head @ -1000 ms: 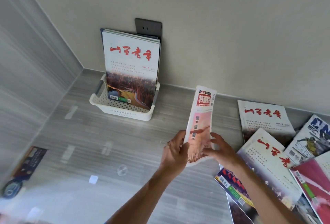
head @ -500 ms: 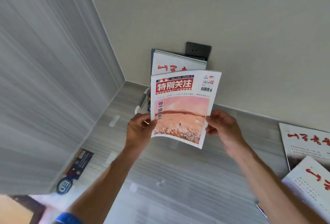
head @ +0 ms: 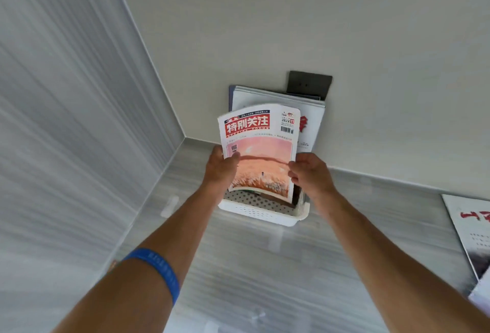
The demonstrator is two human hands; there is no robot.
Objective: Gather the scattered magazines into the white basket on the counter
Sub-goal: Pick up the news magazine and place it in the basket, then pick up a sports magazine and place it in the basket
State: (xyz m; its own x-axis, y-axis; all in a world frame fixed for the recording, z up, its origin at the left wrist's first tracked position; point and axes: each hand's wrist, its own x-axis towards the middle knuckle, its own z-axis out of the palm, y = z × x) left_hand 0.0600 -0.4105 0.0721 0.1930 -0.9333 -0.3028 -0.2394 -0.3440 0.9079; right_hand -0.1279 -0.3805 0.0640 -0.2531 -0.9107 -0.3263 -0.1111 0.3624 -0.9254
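Head view: a magazine (head: pixel 261 152) is held upright over the basket (head: pixel 261 212), pinched at its edges by the left hand (head: pixel 220 169) and right hand (head: pixel 309 176). The basket's far side is hidden; another magazine (head: pixel 470 229) is cut off at right.

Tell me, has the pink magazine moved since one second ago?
Yes. The pink magazine went left, from beside the white basket to directly over it.

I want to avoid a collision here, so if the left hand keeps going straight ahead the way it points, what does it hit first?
Probably the magazines already standing in the white basket. The left hand points toward the wall holding the pink magazine, and that upright stack stands just behind; depth is unclear.
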